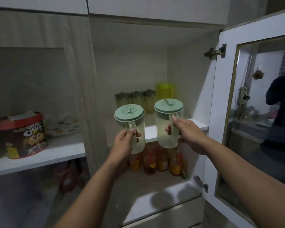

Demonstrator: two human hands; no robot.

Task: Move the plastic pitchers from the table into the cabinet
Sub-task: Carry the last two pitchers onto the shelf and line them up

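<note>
I hold two clear plastic pitchers with pale green lids in front of the open cabinet. My left hand point(124, 142) grips the handle of the left pitcher point(132, 122). My right hand point(187, 134) grips the handle of the right pitcher point(167, 127). Both pitchers are upright and in the air, just in front of the white middle shelf point(196, 125) and at about its height. The right one is slightly higher and farther in. The table is out of view.
At the back of the shelf stand three dark-lidded tumblers point(136, 99) and a yellow-green container point(165, 90). Jars of orange contents point(156, 160) fill the shelf below. The glass cabinet door point(253, 112) hangs open at right. A red cereal tub point(21, 135) sits on the left shelf.
</note>
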